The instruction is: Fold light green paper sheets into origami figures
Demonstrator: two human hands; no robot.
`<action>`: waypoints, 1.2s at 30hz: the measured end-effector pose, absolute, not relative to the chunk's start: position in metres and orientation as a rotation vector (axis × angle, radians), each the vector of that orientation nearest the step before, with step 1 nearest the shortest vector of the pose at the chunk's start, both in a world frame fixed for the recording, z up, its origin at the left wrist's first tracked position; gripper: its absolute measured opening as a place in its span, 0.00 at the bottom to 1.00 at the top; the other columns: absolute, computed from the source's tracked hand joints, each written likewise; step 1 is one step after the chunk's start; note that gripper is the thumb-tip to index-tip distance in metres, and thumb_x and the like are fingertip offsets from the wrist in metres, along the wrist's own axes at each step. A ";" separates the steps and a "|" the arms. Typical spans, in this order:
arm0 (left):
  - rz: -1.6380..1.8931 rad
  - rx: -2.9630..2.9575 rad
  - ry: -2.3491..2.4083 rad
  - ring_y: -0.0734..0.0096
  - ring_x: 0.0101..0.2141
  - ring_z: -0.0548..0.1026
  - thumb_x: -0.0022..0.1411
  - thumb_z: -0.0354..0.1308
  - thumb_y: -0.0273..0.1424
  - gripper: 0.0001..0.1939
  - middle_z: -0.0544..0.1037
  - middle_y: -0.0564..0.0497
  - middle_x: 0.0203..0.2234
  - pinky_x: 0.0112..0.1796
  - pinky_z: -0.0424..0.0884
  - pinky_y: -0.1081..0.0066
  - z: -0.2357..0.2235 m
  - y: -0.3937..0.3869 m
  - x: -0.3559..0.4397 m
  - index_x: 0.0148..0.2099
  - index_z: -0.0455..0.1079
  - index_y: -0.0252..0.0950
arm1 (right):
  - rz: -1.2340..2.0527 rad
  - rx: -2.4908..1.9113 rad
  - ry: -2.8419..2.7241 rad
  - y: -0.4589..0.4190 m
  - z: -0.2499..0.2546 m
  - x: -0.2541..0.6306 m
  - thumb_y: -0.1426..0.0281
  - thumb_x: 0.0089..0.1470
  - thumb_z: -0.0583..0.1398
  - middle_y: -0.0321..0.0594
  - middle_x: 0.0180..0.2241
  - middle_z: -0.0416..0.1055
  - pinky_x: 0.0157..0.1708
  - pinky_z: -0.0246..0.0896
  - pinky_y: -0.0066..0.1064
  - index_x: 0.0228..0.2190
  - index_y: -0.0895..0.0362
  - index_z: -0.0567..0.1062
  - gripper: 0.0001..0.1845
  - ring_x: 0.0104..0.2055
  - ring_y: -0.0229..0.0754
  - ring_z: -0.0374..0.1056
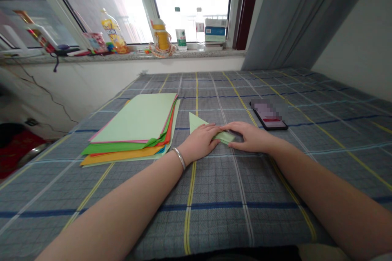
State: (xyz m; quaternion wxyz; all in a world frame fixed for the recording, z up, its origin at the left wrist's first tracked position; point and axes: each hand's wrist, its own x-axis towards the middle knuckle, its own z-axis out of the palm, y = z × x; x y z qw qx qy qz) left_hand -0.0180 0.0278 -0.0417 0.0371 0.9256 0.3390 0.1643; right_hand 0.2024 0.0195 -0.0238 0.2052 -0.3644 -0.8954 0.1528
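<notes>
A light green sheet of paper (195, 121), folded to a narrow pointed shape, lies on the checked cloth in front of me. My left hand (203, 138), with a silver bangle at its wrist, rests over the paper's middle, fingers and thumb closed about it. At the paper's right end, my right hand (248, 135) curves round the folded layers, its fingertips touching those of the left and its thumb at the near edge. The hands cover much of the paper, so its full fold is hidden.
A stack of coloured paper (137, 118) lies left of my hands. To the right is a phone (268, 115). Beyond the cloth (214, 187), a windowsill (134, 55) holds an orange drink bottle (113, 32), a yellow water bottle (161, 36), clear bottles and boxes (215, 32).
</notes>
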 end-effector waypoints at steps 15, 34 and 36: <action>0.571 2.798 1.069 0.60 0.52 0.68 0.62 0.54 0.34 0.17 0.72 0.42 0.50 0.54 0.63 0.58 -0.041 0.029 -0.020 0.51 0.63 0.34 | 0.082 -1.179 -2.506 0.008 -0.017 0.188 0.72 0.58 0.53 0.41 0.42 0.75 0.41 0.65 0.35 0.47 0.53 0.71 0.15 0.42 0.45 0.72; 0.622 2.687 1.044 0.62 0.53 0.68 0.60 0.54 0.32 0.22 0.70 0.45 0.52 0.60 0.45 0.45 -0.039 0.027 -0.021 0.55 0.53 0.38 | -0.116 -1.145 -2.654 0.011 -0.018 0.189 0.72 0.57 0.53 0.42 0.41 0.74 0.43 0.62 0.37 0.40 0.54 0.76 0.13 0.43 0.46 0.69; 0.598 2.700 1.039 0.62 0.52 0.69 0.61 0.53 0.32 0.20 0.71 0.46 0.51 0.60 0.44 0.44 -0.039 0.026 -0.021 0.54 0.54 0.39 | -0.110 -1.175 -2.644 0.010 -0.017 0.190 0.74 0.55 0.54 0.42 0.40 0.75 0.42 0.62 0.37 0.41 0.53 0.75 0.14 0.43 0.47 0.69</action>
